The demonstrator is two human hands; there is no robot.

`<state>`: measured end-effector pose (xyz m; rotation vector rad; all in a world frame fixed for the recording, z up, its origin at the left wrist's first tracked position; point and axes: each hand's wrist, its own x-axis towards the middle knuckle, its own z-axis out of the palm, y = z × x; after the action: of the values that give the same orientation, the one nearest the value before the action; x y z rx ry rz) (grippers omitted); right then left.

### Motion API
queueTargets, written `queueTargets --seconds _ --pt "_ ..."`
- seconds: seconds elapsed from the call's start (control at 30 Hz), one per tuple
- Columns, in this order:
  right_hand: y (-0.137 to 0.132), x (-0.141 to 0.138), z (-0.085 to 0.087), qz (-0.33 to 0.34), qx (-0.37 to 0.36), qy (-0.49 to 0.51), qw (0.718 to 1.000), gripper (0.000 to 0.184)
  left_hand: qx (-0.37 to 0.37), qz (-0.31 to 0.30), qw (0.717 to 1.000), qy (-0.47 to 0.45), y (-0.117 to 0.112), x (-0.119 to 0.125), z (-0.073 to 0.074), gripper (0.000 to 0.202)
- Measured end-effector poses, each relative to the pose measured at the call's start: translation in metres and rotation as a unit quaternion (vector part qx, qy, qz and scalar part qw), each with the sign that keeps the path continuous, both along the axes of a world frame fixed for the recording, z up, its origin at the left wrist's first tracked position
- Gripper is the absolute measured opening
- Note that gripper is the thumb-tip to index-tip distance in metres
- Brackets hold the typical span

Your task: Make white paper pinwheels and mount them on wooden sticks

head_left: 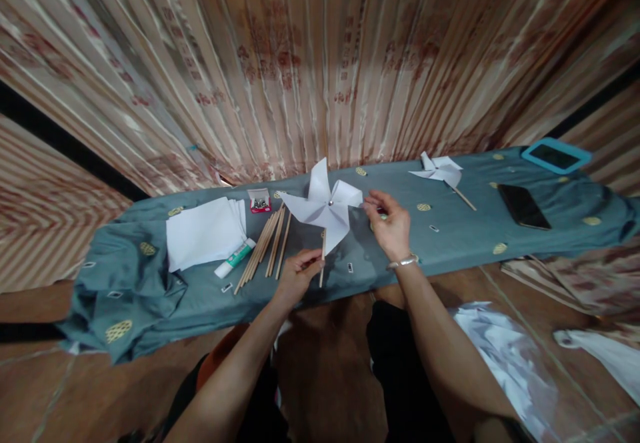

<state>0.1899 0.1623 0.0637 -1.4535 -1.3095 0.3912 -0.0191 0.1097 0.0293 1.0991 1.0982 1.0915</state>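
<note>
- By the left hand [295, 277], the thin light-brown wooden stick [324, 245] is pinched; it seems light and stiff, and is well gripped there, below the blades.
- Over the blue-green cloth-covered counter [460, 243], the white paper pinwheel [325, 211] is held; it is likely easily creased, so squeezing should be avoided.
- The right hand [391, 224] is loosely spread beside one blade; whether contact is made cannot be told.

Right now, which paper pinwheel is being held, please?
The middle pinwheel, its stick in the left hand; the other pinwheel lies on the cloth, farther right.
</note>
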Motion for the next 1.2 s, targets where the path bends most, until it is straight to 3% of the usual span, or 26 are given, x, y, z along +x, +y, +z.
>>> queueTargets --seconds 0.13,0.33,0.5,0.7,0.93,1.2 --pt "-0.002 -0.004 0.005 0.01 -0.023 -0.004 1.0 0.035 0.009 0.01 1.0 0.007 0.003 -0.002 -0.004 0.016" --pt "-0.005 -0.003 0.009 -0.034 -0.006 -0.05 0.998 0.041 0.035 0.0 0.999 0.03 0.003 -0.005 -0.004 0.015" --pt "-0.001 0.0 0.004 0.005 0.0 -0.023 1.0 0.042 0.051 -0.026 0.996 0.063 0.003 -0.008 -0.007 0.019" --pt "-0.002 -0.003 0.002 0.01 -0.02 -0.019 1.0 0.037 0.068 -0.006 0.993 0.091 0.008 -0.012 -0.012 0.021" --pt "0.001 -0.002 0.002 0.016 0.009 -0.02 1.0 0.046 0.078 -0.034 0.991 0.104 0.006 -0.014 -0.011 0.023" --pt "0.0 -0.006 0.002 0.019 -0.024 -0.007 1.0 0.036 0.086 -0.035 0.991 0.097 0.007 -0.017 -0.012 0.022"
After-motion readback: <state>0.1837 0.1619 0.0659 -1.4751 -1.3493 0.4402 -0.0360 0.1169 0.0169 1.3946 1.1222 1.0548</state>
